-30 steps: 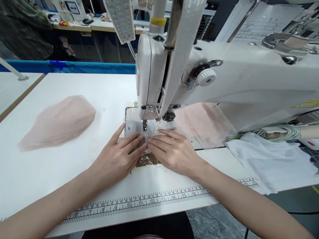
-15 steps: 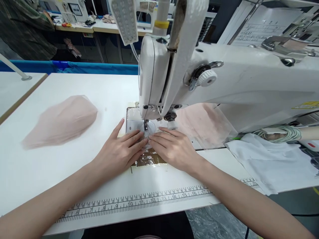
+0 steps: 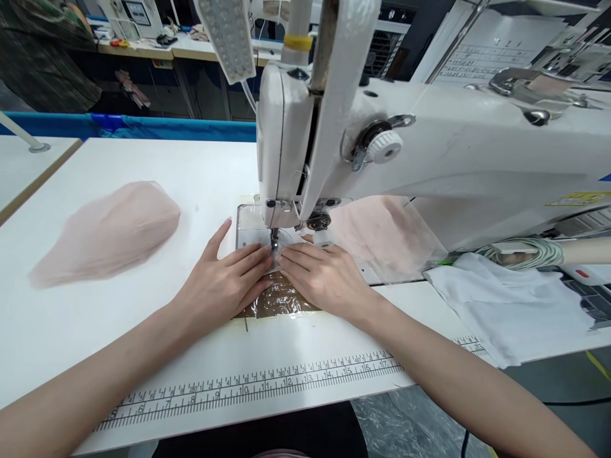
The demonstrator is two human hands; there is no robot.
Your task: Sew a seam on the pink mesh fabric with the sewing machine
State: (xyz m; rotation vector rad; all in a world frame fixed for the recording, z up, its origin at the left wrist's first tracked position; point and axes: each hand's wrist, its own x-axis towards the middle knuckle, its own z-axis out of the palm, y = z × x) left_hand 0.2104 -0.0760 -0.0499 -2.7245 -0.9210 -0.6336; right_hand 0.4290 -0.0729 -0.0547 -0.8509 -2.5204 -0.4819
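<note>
My left hand (image 3: 222, 285) and my right hand (image 3: 323, 278) lie flat on the white table, fingers stretched out and their tips meeting just in front of the needle (image 3: 273, 240) of a white sewing machine (image 3: 429, 159). Under the fingertips lies a small sheer piece, hard to make out, on the metal needle plate (image 3: 248, 230). A brown shiny taped patch (image 3: 279, 300) shows between my two hands. Neither hand grips anything.
A pile of pale pink sheer fabric (image 3: 107, 232) lies at the left of the table. More pink fabric (image 3: 386, 235) sits under the machine arm. White cloth (image 3: 506, 308) and a coiled cable (image 3: 525, 251) lie at the right. A printed ruler (image 3: 267, 386) runs along the front edge.
Both hands have slid a little away from me toward the needle, uncovering more of the brown patch. The view has shifted slightly.
</note>
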